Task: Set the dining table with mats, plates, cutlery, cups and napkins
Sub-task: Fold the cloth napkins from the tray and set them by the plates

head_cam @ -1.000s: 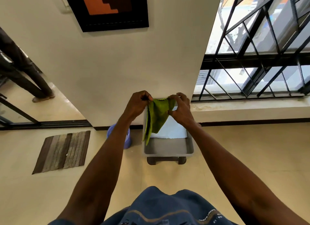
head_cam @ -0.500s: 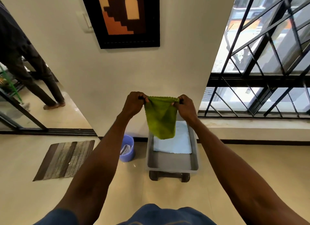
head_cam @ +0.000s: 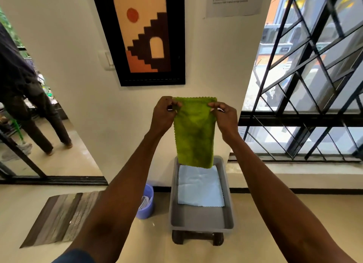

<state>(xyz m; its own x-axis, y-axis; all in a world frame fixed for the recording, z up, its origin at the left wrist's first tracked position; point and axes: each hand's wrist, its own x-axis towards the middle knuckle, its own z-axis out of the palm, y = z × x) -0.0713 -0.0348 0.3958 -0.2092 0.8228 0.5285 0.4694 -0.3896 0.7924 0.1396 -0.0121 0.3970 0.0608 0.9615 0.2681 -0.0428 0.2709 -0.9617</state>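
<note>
Green napkin [head_cam: 193, 133] in both pinching grips

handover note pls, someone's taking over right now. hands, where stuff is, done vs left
Left hand pinches the top left corner of the green napkin; right hand pinches the top right.
The napkin hangs flat, held up over the grey tray.
A pale blue napkin lies flat in the tray, which sits on a low stand on the floor.
A striped mat lies on the floor to the left.
Done: green napkin lifted and spread open.
Left: no dining table, plates, cutlery or cups in view, so the whole setting appears still to do.
</note>
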